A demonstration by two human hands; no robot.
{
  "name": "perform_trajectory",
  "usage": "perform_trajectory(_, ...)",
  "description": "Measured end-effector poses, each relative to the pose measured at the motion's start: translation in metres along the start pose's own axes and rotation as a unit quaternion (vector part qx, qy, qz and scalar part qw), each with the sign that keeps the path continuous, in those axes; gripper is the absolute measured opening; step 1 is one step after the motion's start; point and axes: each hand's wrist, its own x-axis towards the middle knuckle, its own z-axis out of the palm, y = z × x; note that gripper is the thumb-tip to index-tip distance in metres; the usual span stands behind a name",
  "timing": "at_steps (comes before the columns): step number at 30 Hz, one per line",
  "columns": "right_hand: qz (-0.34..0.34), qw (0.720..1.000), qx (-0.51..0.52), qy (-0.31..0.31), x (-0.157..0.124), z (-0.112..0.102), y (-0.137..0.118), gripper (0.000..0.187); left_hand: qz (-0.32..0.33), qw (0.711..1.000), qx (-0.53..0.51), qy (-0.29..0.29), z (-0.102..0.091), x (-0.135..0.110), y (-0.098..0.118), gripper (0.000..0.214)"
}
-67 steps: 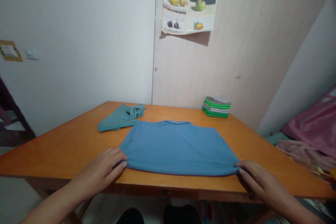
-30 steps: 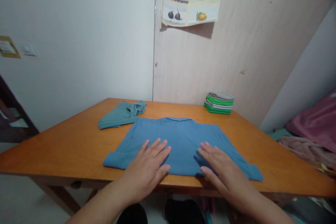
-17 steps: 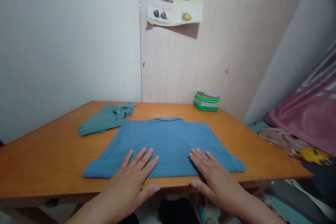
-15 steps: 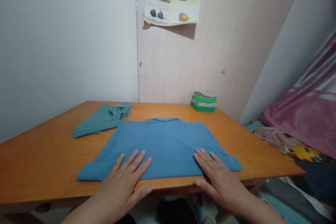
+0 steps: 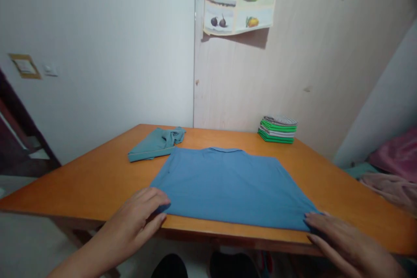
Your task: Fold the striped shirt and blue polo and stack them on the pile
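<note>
Left hand (image 5: 140,217): fingers bent together over the near left corner of the blue shirt (image 5: 231,189), thumb a little apart below them, narrow gap. Can't tell from here if cloth is pinched in it.

Right hand (image 5: 348,239): fingertips on the near right corner, thumb apart and lower, by the table edge. Slightly blurred; can't tell if it grips or only touches.

Shirt: flat on the wooden table (image 5: 87,182), mid-table, near edge running just inside the table's front edge, hands well apart at its two ends. Collar (image 5: 226,150) at the far side, dark line along it. Body widens toward the person.

Next out: teal garment (image 5: 153,144), partly folded, bunched at its far right end, by the shirt's far left corner. They meet there; overlap unclear. Far right of table: neat stack of folded cloths (image 5: 278,130), green and pale layers, striped one on top, well apart from the shirt.

Behind: fruit print sheet (image 5: 239,4) on the wall, four panels, bottom edge lifting and casting a shadow. Wall switch (image 5: 50,69) far left. Pink cloth (image 5: 395,156) heaped off the table's right side.
</note>
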Motion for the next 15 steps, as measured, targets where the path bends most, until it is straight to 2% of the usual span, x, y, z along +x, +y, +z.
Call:
perform_trajectory(5,-0.018,1.0,0.003,-0.01,0.002,0.013,0.022,0.041,-0.024,0.999,0.014,-0.02,-0.01,-0.009,-0.013,0.026)
perform_trajectory(12,-0.019,0.999,0.014,-0.026,0.028,0.002,0.013,0.029,-0.025,0.999,0.021,-0.018,-0.001,-0.004,-0.023,0.025)
perform_trajectory(15,0.004,0.999,0.027,-0.019,0.034,0.002,0.011,0.027,-0.033,0.999,0.026,-0.008,0.001,0.001,-0.027,0.022)
